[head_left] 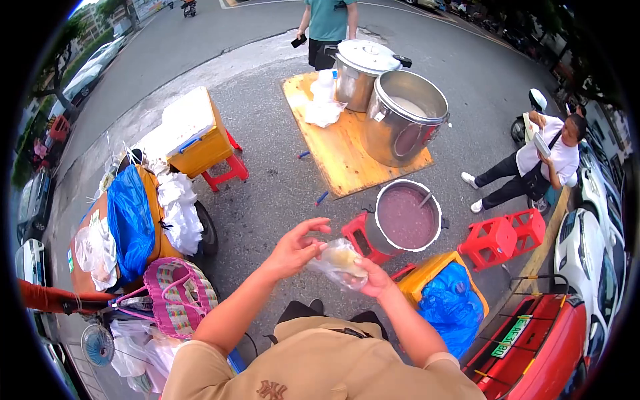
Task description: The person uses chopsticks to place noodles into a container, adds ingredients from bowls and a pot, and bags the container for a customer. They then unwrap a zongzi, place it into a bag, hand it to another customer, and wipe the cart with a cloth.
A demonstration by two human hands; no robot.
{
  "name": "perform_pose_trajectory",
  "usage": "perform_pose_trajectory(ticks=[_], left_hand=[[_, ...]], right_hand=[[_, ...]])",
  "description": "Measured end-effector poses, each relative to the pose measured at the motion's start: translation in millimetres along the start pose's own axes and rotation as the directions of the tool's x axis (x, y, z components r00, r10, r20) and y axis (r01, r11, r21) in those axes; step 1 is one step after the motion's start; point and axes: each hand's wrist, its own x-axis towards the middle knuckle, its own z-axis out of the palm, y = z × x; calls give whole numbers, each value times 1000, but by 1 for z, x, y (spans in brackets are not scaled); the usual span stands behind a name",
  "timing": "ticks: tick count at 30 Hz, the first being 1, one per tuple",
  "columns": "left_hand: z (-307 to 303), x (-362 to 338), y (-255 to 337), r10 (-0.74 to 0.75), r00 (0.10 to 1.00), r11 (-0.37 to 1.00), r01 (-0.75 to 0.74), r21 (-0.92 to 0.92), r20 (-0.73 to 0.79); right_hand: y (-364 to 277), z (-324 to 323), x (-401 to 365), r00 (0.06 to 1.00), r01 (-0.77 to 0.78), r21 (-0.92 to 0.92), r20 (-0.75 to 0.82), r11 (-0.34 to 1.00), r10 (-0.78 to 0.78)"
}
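Observation:
A small clear plastic bag [322, 265] with a pale, yellowish lump of food [343, 259] inside is in front of my body. My right hand [375, 279] is closed on the bag's right side, thumb over the food. At the bag's upper left corner, my left hand [293, 249] pinches the plastic between thumb and a finger, its other fingers stretched out. Just beyond my hands stands a pot of purple, soupy liquid [404, 217], a ladle handle [425, 199] leaning in it. A red stool [361, 235] is beside the pot.
A wooden board table [320, 153] carries a lidded steel pot [355, 83], an open steel pot [393, 137] and white bags [325, 112]. Left are a yellow box [203, 150] and a loaded cart [133, 213]; right, a blue-bagged box [453, 303]. Two people stand nearby.

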Motion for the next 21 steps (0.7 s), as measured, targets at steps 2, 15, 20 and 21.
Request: perform_pose_trajectory(ticks=[2, 15, 20, 21], left_hand=[[-32, -9, 14, 137, 988, 987, -131, 93, -65], [-264, 129, -55, -479, 459, 709, -301, -638, -748], [-338, 258, -72, -517, 563, 495, -418, -761, -645], [-353, 274, -66, -453, 593, 529, -423, -736, -666]], right_hand=[[-2, 18, 55, 999, -19, 36, -30, 999, 21], [-92, 104, 385, 996, 42, 78, 81, 996, -48], [-139, 151, 496, 992, 45, -64, 120, 997, -37], [-154, 161, 514, 987, 87, -107, 141, 990, -72]])
